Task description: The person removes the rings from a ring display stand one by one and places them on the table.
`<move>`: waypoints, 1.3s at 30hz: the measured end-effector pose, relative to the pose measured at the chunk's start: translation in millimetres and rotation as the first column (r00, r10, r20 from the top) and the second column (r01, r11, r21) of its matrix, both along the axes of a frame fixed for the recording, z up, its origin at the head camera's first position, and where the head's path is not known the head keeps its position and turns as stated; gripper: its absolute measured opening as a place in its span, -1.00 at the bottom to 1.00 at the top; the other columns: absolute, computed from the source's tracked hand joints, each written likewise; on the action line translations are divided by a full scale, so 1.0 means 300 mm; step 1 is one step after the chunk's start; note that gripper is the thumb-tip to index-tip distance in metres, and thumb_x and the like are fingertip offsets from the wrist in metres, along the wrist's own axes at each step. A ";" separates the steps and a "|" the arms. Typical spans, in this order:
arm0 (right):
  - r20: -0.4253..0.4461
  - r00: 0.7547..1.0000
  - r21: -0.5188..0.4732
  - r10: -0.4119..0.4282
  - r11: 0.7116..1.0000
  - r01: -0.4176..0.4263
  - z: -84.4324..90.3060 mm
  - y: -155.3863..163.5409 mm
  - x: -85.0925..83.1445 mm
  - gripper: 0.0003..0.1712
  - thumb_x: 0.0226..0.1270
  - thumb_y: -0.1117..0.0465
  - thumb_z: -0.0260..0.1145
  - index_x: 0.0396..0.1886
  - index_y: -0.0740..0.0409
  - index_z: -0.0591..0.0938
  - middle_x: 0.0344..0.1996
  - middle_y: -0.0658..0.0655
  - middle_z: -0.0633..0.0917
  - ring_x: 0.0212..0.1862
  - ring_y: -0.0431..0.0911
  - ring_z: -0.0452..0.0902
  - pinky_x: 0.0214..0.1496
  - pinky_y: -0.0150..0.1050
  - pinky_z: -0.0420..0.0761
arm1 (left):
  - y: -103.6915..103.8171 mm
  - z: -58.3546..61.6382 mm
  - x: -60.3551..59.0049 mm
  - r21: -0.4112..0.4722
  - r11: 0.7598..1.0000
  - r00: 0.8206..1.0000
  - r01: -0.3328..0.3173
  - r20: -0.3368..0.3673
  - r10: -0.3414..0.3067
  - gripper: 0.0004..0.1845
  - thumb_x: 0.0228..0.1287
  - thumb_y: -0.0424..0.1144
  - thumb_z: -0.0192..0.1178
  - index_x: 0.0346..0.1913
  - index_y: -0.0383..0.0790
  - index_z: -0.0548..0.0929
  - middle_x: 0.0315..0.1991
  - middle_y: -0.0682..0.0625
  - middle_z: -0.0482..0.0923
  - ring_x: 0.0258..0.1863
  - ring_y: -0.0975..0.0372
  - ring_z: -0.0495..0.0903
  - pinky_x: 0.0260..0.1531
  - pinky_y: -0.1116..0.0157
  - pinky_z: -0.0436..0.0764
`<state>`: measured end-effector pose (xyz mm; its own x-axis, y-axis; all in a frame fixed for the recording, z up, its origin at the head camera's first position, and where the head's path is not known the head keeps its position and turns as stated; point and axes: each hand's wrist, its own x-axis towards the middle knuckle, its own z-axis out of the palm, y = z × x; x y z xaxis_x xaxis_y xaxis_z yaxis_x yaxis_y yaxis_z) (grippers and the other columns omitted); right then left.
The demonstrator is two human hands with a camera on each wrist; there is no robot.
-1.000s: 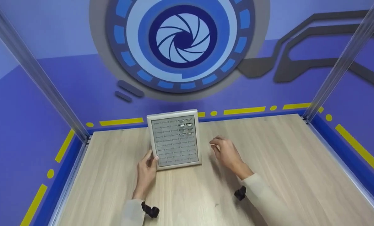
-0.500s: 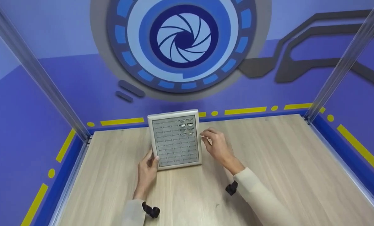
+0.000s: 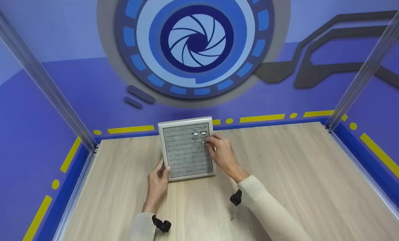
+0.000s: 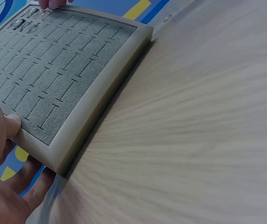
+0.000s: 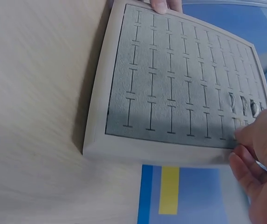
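A ring display tray (image 3: 187, 157) with a pale frame and grey slotted padding leans upright on the table. My left hand (image 3: 157, 184) grips its lower left edge, thumb on the front and fingers behind, as the left wrist view also shows. Several silvery rings (image 3: 195, 134) sit in the two right columns near the top. My right hand (image 3: 221, 150) is at the tray's right edge, thumb and fingertips pinching a ring (image 5: 237, 123) in the outermost column. The fingertips partly cover this ring in the right wrist view.
The wood-grain table (image 3: 119, 201) lies around the tray. Behind it stands a blue printed wall (image 3: 85, 93), with metal posts (image 3: 363, 73) at the corners. A tiny loop-shaped object (image 4: 167, 18) lies on the surface beyond the tray in the left wrist view.
My right hand has moved leftward from beside the tray to the rings at its right edge. The left hand and the tray have stayed put.
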<state>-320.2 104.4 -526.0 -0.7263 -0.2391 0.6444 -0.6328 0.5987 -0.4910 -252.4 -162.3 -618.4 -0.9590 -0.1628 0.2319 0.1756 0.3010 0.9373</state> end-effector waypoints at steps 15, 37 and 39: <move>-0.088 0.993 0.010 -0.082 0.996 0.083 -0.004 -0.038 -0.014 -0.91 0.35 0.48 0.48 -0.27 0.26 0.83 -0.30 0.13 0.71 -0.24 -0.03 0.70 -0.21 -0.18 0.81 | -0.004 -0.002 -0.007 -0.025 1.000 0.999 0.013 -0.040 -0.014 -0.41 0.59 -0.39 0.19 0.58 -0.41 0.35 0.55 -0.31 0.38 0.53 -0.16 0.41 0.53 -0.05 0.48; -0.164 0.982 0.128 -0.091 0.985 0.113 -0.013 -0.043 -0.012 -0.92 0.38 0.46 0.47 -0.26 0.23 0.75 -0.30 0.11 0.65 -0.24 0.00 0.65 -0.26 -0.10 0.76 | -0.011 -0.017 -0.008 -0.010 1.000 0.999 0.020 -0.045 -0.020 -0.40 0.60 -0.37 0.19 0.56 -0.49 0.32 0.54 -0.36 0.38 0.50 -0.16 0.46 0.53 -0.05 0.47; -0.170 0.982 0.126 -0.084 0.986 0.106 -0.011 -0.041 -0.012 -0.92 0.38 0.46 0.47 -0.26 0.24 0.76 -0.30 0.12 0.65 -0.23 0.01 0.66 -0.24 -0.10 0.77 | -0.011 -0.019 -0.008 -0.010 1.000 0.999 0.018 -0.044 -0.018 -0.40 0.60 -0.37 0.19 0.56 -0.52 0.31 0.55 -0.37 0.36 0.52 -0.16 0.42 0.55 -0.05 0.44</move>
